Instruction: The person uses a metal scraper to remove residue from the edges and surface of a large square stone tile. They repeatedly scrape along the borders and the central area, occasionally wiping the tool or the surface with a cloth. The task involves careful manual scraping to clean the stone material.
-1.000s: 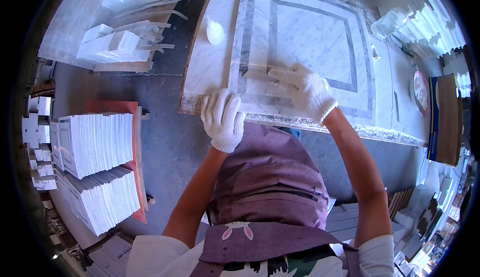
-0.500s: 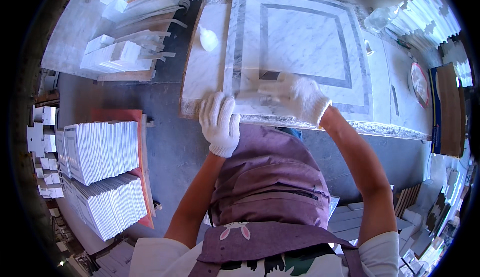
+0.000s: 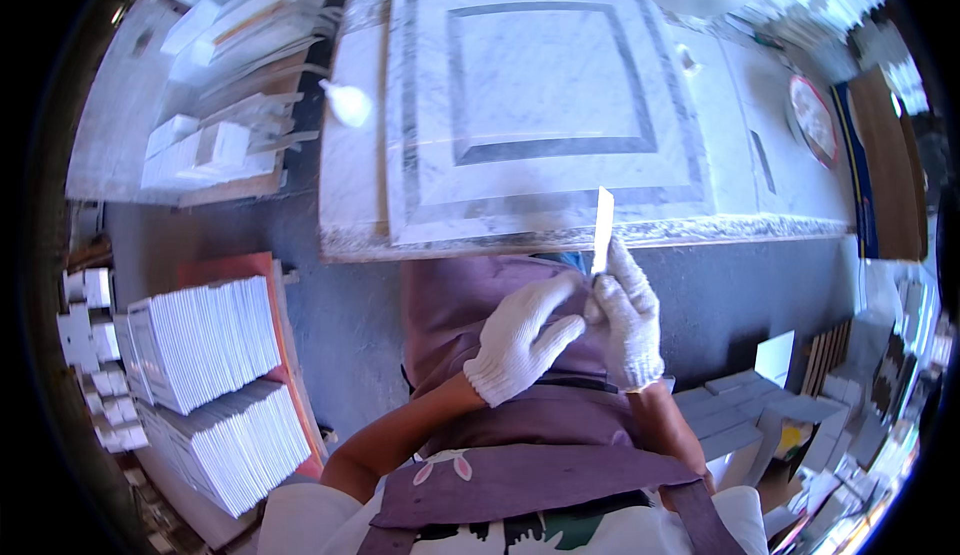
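My right hand [image 3: 628,325], in a white knit glove, holds a flat scraper blade [image 3: 603,227] upright in front of the apron. Light makes the blade gleam white, and its lower end is hidden in the fingers. Close beside it on the left is my gloved left hand [image 3: 523,340], thumb apart and fingers stretched toward the right hand, with nothing visible in it. Past the hands, a white-and-grey marble panel [image 3: 545,75] with square frame bands lies on the worktable [image 3: 800,217]. A white squeeze bottle [image 3: 348,105] lies at the panel's left.
A round red-rimmed dish [image 3: 812,123] sits at the table's right, beside a cardboard box [image 3: 880,165]. Stacked panels [image 3: 205,340] stand on a red pallet [image 3: 285,355] at lower left. White stone strips [image 3: 205,150] lie on another surface at upper left.
My right hand has drawn back off the panel with the blade and turned it upright. My left hand has left the table edge and moved right, close to it. The view has shifted.
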`<state>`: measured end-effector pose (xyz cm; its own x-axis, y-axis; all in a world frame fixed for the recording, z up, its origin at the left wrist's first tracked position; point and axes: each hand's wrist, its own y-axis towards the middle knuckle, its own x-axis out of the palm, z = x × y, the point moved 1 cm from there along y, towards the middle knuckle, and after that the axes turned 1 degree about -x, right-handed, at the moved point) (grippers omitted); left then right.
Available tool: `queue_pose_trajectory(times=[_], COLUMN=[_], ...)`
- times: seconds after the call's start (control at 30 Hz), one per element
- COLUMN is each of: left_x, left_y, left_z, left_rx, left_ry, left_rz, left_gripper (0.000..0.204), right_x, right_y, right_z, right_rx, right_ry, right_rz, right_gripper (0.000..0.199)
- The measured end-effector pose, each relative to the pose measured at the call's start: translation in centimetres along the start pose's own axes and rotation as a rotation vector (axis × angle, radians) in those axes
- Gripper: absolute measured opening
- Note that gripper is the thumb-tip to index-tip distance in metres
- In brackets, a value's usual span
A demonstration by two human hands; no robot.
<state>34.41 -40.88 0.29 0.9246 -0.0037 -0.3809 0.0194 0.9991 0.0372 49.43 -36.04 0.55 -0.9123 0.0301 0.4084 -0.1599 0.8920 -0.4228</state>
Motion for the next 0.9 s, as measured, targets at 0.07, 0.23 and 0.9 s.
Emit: queue_pose_trajectory(times=[0.07,0.23,0.9], left_x=[1.7,3.8,3.3], left_y=[1.1,2.3,1.4], left_z=[0.8,0.7,1.4], left_rx=[-0.244,-0.339,-0.693], left_ry=[-0.408,-0.568,-0.660], left_rz=[-0.040,-0.042,-0.186], left_gripper=[0.042,0.041,0.027], right_x=[0.5,-1.2,-22.5], right_y=[0.1,-1.3,11.3], right_z=[0.0,-0.4,-20.4], right_rx=[-0.099,-0.054,-0.732], right_ry=[-0.102,-0.035,-1.496], right_rz=[0.098,0.194,1.006], right_gripper=[0.046,0.051,0.040])
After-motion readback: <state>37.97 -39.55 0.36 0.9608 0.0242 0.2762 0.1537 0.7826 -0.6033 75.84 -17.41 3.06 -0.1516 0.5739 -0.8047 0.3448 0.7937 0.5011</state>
